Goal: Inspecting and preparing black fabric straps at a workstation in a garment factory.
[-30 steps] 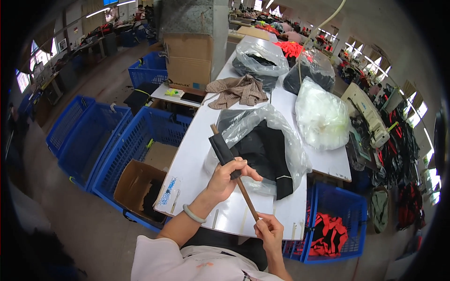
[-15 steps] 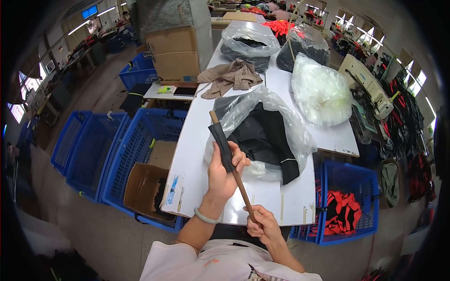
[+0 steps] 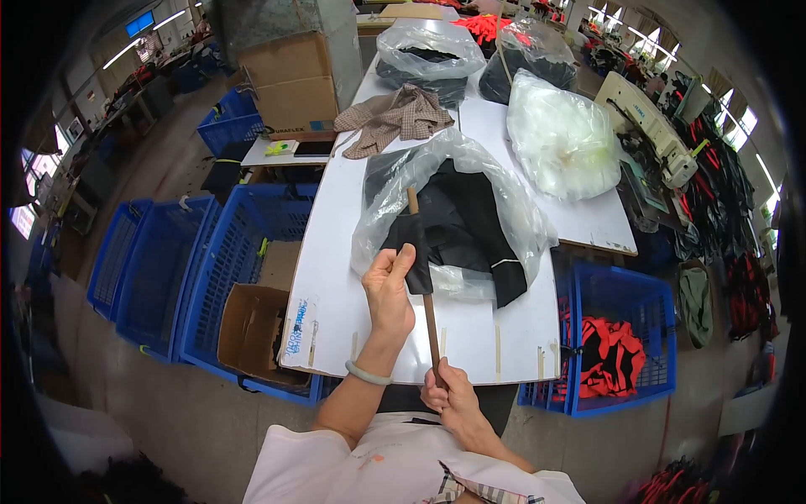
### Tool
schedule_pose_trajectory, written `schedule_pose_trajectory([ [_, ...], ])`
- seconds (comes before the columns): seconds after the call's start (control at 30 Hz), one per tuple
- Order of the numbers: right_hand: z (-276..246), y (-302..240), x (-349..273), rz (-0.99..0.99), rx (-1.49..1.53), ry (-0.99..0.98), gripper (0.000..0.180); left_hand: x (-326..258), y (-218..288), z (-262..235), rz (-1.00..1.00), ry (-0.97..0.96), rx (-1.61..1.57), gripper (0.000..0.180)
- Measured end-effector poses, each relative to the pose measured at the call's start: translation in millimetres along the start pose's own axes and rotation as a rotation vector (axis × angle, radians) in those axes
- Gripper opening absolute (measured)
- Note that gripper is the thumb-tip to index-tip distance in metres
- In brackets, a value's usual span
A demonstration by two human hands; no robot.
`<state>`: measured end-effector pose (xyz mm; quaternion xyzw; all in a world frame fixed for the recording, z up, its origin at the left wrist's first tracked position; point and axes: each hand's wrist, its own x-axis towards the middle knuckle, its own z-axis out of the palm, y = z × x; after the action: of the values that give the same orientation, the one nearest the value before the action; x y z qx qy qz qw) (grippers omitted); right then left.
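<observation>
My right hand (image 3: 454, 396) is closed round the lower end of a brown wooden stick (image 3: 432, 334), near the table's front edge. The stick stands nearly upright in the picture, its bare tip above a black fabric piece (image 3: 417, 273) that sits round its upper part like a sleeve. My left hand (image 3: 388, 294) pinches the left edge of that fabric between thumb and fingers. Just beyond lies an open clear plastic bag (image 3: 529, 227) with black fabric pieces (image 3: 462, 210) in it, one hanging out toward me.
The white table (image 3: 327, 311) carries a checked brown cloth (image 3: 399, 122), a stuffed white bag (image 3: 561, 139) and a sewing machine (image 3: 646, 126). Blue crates (image 3: 197, 328) stand left, one with a cardboard box (image 3: 245, 332). Another blue crate (image 3: 625, 403) at right holds red-black pieces.
The stick has swung from leaning left to nearly upright. My left hand has shifted from wrapping round the fabric to pinching its left edge. My right hand still grips the lower end.
</observation>
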<state>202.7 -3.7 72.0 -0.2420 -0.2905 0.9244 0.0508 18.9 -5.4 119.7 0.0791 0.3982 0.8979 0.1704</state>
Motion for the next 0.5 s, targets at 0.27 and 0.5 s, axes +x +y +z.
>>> schedule_pose_trajectory([
  [0.27,-53,-37,-14,-0.288,-0.829,0.325,0.036,42,-14,-30,-0.02,0.151,-0.087,0.023],
  [0.5,-99,-64,-2,-0.662,-1.591,0.79,0.024,46,2,-58,-0.586,0.014,-0.611,0.011],
])
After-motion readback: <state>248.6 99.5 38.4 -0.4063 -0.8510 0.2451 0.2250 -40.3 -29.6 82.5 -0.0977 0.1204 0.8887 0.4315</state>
